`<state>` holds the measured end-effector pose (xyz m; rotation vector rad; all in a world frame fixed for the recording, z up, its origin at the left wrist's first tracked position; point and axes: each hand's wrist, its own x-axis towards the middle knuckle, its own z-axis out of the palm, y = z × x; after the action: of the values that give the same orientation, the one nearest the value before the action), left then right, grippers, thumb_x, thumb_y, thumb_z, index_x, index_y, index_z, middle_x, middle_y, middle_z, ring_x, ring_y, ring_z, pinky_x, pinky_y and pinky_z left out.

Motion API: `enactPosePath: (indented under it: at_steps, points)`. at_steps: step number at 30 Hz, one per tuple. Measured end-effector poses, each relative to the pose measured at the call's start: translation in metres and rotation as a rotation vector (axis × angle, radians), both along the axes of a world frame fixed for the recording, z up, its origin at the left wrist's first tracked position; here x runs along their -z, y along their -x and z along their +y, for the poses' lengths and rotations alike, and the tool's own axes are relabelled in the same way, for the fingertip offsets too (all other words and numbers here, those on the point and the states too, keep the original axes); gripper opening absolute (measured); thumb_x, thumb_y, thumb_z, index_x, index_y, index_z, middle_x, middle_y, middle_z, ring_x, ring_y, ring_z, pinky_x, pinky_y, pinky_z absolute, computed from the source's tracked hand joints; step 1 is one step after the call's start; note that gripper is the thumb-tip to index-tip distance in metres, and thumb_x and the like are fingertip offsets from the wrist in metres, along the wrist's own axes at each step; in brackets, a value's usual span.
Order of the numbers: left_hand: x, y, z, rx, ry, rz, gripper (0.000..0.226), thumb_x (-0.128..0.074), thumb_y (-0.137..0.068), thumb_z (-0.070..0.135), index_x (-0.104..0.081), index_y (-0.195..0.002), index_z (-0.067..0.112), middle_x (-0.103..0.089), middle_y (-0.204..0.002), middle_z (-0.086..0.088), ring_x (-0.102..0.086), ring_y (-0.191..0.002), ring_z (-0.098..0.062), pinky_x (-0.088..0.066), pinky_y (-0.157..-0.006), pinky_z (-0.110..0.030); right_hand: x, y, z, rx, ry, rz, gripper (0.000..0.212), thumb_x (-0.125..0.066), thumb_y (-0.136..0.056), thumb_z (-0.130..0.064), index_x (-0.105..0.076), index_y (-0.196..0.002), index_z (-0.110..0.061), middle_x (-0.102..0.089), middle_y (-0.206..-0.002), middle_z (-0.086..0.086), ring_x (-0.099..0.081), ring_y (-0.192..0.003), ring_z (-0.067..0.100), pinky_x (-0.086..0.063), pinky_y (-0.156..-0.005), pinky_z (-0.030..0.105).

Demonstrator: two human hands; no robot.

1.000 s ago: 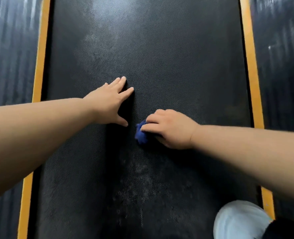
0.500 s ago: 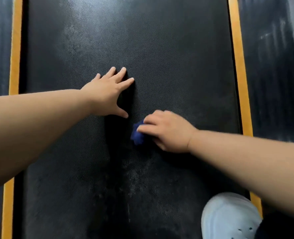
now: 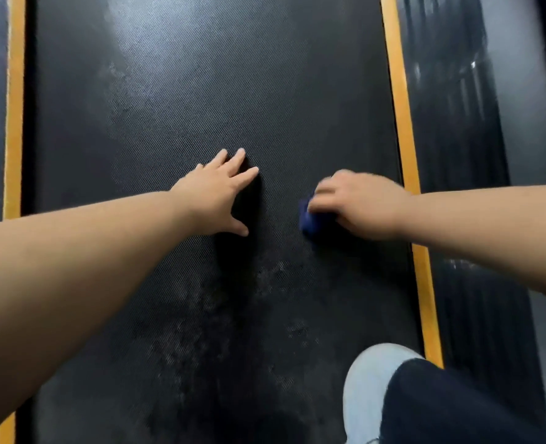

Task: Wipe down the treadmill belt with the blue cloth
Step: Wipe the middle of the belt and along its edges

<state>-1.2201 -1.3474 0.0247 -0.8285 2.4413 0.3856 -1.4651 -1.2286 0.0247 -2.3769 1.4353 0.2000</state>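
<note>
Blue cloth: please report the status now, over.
Left hand flat on treadmill belt, fingers spread. Right hand grips blue cloth, pressed on belt. White shoe on belt, near side.

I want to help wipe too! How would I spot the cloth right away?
Find the wide black treadmill belt, then the yellow stripe along its right edge. Just inside that stripe, the right hand grips a small bunched blue cloth that pokes out from under it. It is the only royal-blue thing, crumpled against the flat dark belt.
</note>
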Motion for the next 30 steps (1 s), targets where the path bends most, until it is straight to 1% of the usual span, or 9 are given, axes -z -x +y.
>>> enactPosePath:
  at_steps: [2,3,9,12,17,23,25,28,30]
  points:
    - [0.002,0.004,0.006,-0.003,0.008,-0.013,0.114,-0.069,-0.066,0.067,-0.004,-0.152,0.029,0.010,-0.159,-0.006,0.005,-0.146,-0.030,-0.015,-0.114,-0.052,0.007,0.017,-0.009,0.440,0.078,-0.035,0.035,-0.060,-0.082,-0.013,-0.060,-0.116,-0.019,-0.057,-0.114,0.009,-0.053,-0.101,0.035,-0.049,-0.080,0.044]
    - [0.002,0.006,0.007,-0.004,0.009,-0.013,0.114,-0.069,-0.066,0.067,-0.004,-0.152,0.029,0.011,-0.159,-0.007,0.006,-0.146,-0.030,-0.014,-0.115,-0.050,0.008,0.017,-0.009,0.504,0.088,-0.027,0.036,-0.059,-0.083,-0.014,-0.059,-0.118,-0.019,-0.056,-0.114,0.009,-0.052,-0.102,0.035,-0.049,-0.081,0.044]
    - [-0.008,0.023,0.004,0.070,0.018,-0.037,0.113,-0.068,-0.068,0.066,-0.003,-0.152,0.027,0.012,-0.159,-0.008,0.007,-0.146,-0.028,-0.012,-0.115,-0.049,0.015,-0.040,0.077,0.330,0.030,-0.224,0.038,-0.039,-0.077,-0.026,-0.063,-0.104,-0.019,-0.061,-0.098,0.007,-0.056,-0.083,0.031,-0.053,-0.064,0.043]
    - [-0.014,0.040,-0.002,0.130,0.038,-0.051,0.113,-0.068,-0.069,0.065,-0.002,-0.152,0.027,0.012,-0.159,-0.006,0.005,-0.146,-0.029,-0.013,-0.115,-0.049,0.021,-0.017,0.053,0.138,0.082,-0.186,0.034,-0.048,-0.078,-0.026,-0.065,-0.106,-0.020,-0.063,-0.097,0.006,-0.058,-0.080,0.032,-0.053,-0.062,0.042]
    - [-0.011,0.067,-0.008,0.109,0.023,-0.059,0.111,-0.069,-0.071,0.062,-0.001,-0.152,0.028,0.013,-0.159,-0.001,0.007,-0.146,-0.026,-0.013,-0.115,-0.051,0.025,0.022,-0.002,0.820,0.216,-0.074,0.038,-0.057,-0.079,-0.013,-0.059,-0.116,-0.021,-0.059,-0.111,0.011,-0.051,-0.101,0.035,-0.047,-0.084,0.043]
    - [-0.007,0.078,0.001,0.053,-0.011,-0.017,0.113,-0.070,-0.068,0.064,-0.001,-0.151,0.032,0.015,-0.158,0.001,0.007,-0.146,-0.025,-0.020,-0.113,-0.057,0.023,-0.027,0.074,0.303,0.120,-0.238,0.037,-0.042,-0.075,-0.017,-0.067,-0.101,-0.012,-0.066,-0.095,0.009,-0.061,-0.082,0.034,-0.053,-0.068,0.041]
    - [-0.004,0.079,0.007,0.064,-0.018,-0.014,0.113,-0.070,-0.068,0.064,-0.001,-0.151,0.032,0.015,-0.158,0.001,0.007,-0.146,-0.026,-0.020,-0.112,-0.059,0.025,-0.009,0.059,0.224,0.176,-0.170,0.032,-0.048,-0.075,-0.016,-0.068,-0.101,-0.013,-0.067,-0.093,0.007,-0.061,-0.079,0.032,-0.051,-0.065,0.038]
    - [0.003,0.080,0.019,0.057,-0.013,-0.030,0.113,-0.069,-0.067,0.067,0.001,-0.151,0.034,0.017,-0.158,0.000,0.012,-0.145,-0.032,-0.016,-0.110,-0.065,0.022,0.026,0.013,0.422,0.307,-0.005,0.027,-0.054,-0.076,-0.011,-0.067,-0.099,-0.016,-0.063,-0.093,0.010,-0.057,-0.083,0.034,-0.047,-0.064,0.040]
    - [0.007,0.082,0.027,0.042,0.005,-0.027,0.115,-0.068,-0.066,0.069,0.001,-0.150,0.033,0.017,-0.158,-0.002,0.014,-0.144,-0.035,-0.014,-0.108,-0.068,0.013,0.044,-0.004,0.610,0.271,0.017,0.029,-0.053,-0.082,-0.008,-0.064,-0.108,-0.014,-0.057,-0.103,0.015,-0.053,-0.092,0.038,-0.049,-0.070,0.046]
